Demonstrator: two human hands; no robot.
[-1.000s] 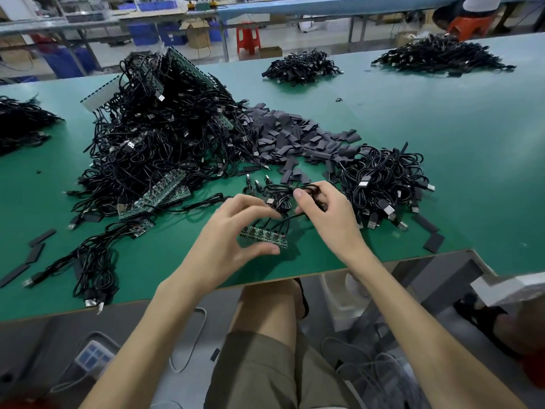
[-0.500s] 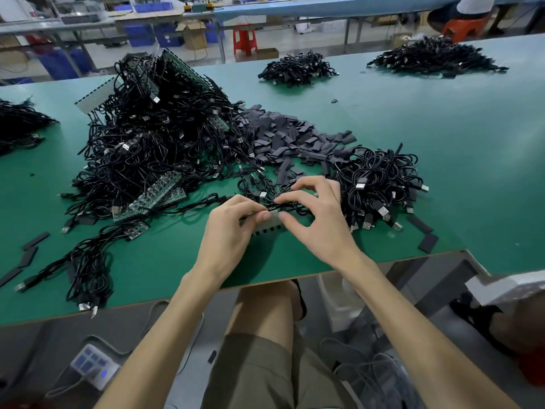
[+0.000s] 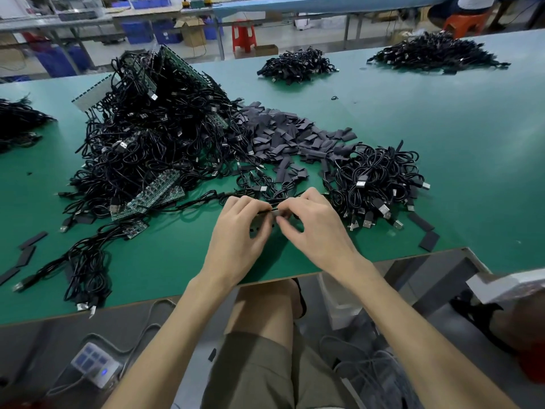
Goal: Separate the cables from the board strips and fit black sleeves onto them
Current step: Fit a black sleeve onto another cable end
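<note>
My left hand [image 3: 240, 228] and my right hand [image 3: 312, 222] meet over the green table [image 3: 442, 137], both pinching a small board strip [image 3: 275, 214] with black cables running off its far side. The strip is mostly hidden behind my fingers. A loose heap of flat black sleeves [image 3: 283, 137] lies just beyond my hands. To the right sits a bundle of separated cables [image 3: 380, 178] with USB plugs. A big tangle of cables on board strips [image 3: 153, 137] rises at the left.
Green board strips [image 3: 156, 191] lie at the foot of the big tangle. More cables [image 3: 85, 261] trail to the front left edge, with stray sleeves [image 3: 26, 252] nearby. Two cable heaps [image 3: 298, 64] sit at the far side. A white box [image 3: 507, 283] is at the right.
The board strip lay flat in my left hand with the right hand on its cables. Both hands have closed together around it and lifted it slightly away from the table edge.
</note>
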